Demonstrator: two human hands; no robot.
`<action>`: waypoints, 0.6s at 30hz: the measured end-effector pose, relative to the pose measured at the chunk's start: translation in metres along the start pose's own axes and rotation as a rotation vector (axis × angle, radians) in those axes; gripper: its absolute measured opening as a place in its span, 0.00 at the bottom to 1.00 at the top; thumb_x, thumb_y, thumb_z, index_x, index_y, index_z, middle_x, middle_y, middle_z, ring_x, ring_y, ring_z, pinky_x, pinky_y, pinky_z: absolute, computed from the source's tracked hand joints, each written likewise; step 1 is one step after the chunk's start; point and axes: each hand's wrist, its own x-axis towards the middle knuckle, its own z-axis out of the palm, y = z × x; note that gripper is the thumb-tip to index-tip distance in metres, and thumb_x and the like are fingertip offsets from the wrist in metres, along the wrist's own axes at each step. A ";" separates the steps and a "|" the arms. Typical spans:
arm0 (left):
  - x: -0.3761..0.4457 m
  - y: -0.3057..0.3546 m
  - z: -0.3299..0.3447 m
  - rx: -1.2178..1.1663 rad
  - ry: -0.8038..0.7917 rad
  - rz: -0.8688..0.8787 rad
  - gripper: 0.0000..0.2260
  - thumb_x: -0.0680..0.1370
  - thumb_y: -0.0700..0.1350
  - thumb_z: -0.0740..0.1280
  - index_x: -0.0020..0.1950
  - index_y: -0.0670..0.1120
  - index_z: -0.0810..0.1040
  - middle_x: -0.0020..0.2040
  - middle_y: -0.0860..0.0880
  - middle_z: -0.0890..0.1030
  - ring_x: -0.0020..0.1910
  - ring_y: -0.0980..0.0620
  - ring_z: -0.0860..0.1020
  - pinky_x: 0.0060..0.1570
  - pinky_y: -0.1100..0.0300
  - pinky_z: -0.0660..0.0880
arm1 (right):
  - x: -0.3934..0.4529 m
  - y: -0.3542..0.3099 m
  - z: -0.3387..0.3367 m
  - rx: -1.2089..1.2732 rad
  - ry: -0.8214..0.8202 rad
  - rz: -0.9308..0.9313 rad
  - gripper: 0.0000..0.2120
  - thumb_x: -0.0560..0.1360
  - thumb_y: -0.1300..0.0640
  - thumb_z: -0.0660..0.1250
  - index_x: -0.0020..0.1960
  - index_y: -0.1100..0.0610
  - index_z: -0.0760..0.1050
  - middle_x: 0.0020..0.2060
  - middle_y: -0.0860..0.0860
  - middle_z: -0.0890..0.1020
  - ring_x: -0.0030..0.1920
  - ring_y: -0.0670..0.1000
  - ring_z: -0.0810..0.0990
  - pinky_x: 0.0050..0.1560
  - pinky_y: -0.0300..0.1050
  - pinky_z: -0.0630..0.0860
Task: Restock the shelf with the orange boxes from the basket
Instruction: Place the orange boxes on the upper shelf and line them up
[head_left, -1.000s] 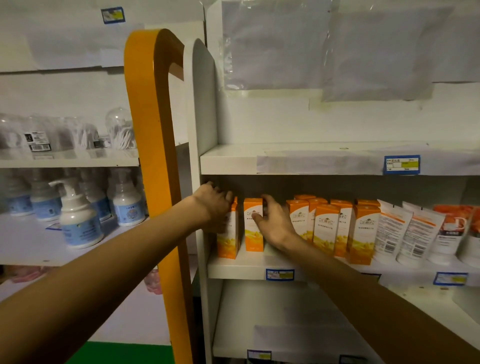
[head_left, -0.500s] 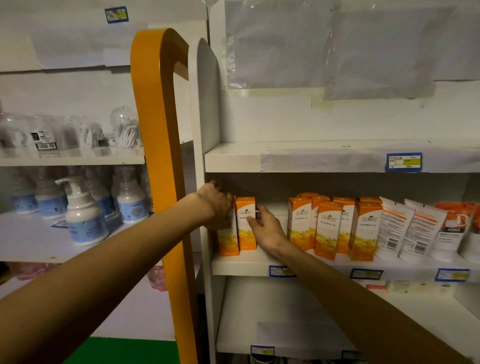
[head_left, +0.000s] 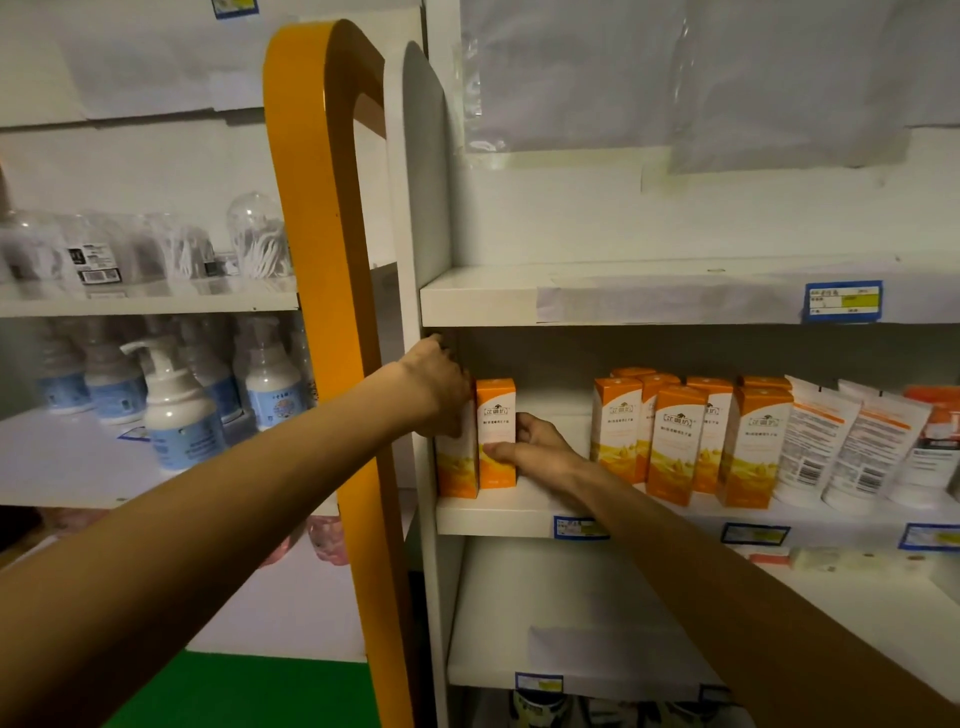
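On the middle shelf (head_left: 519, 514), two orange boxes stand upright at the far left end, against the white side panel (head_left: 431, 208). The left hand (head_left: 441, 384) rests on the top of the outer box (head_left: 457, 457); its fingers are curled over it, though how firmly they hold cannot be told. The right hand (head_left: 535, 449) holds the second box (head_left: 496, 434) low on its right side, thumb across the front and fingers bent behind.

To the right of these two boxes there is an open gap, then the main group of orange boxes (head_left: 680, 441), and further right the white tubes (head_left: 841, 441). The basket is not in view.

I think the step is squaring the pair. It is best to push the second box flush against the outer one, fronts level with the shelf edge, and to let go gently so neither one tips.
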 end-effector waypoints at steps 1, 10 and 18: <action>0.000 0.000 0.000 -0.005 -0.005 0.001 0.27 0.80 0.63 0.59 0.72 0.47 0.71 0.67 0.47 0.77 0.68 0.46 0.72 0.71 0.50 0.64 | 0.001 0.000 0.000 0.014 -0.007 0.011 0.26 0.76 0.60 0.72 0.72 0.56 0.69 0.65 0.55 0.79 0.60 0.55 0.81 0.59 0.50 0.80; 0.004 -0.001 0.003 -0.009 -0.029 0.016 0.27 0.80 0.62 0.60 0.74 0.47 0.68 0.67 0.47 0.76 0.67 0.46 0.73 0.70 0.50 0.65 | 0.009 -0.001 0.004 0.033 -0.018 0.070 0.23 0.76 0.60 0.72 0.69 0.52 0.71 0.61 0.54 0.81 0.58 0.57 0.81 0.60 0.55 0.79; 0.005 -0.003 0.013 0.012 0.038 0.034 0.27 0.79 0.61 0.63 0.71 0.45 0.71 0.63 0.47 0.78 0.65 0.46 0.75 0.70 0.50 0.65 | 0.015 0.003 0.006 0.075 0.008 0.030 0.24 0.76 0.60 0.72 0.70 0.53 0.71 0.63 0.54 0.80 0.60 0.56 0.81 0.60 0.53 0.79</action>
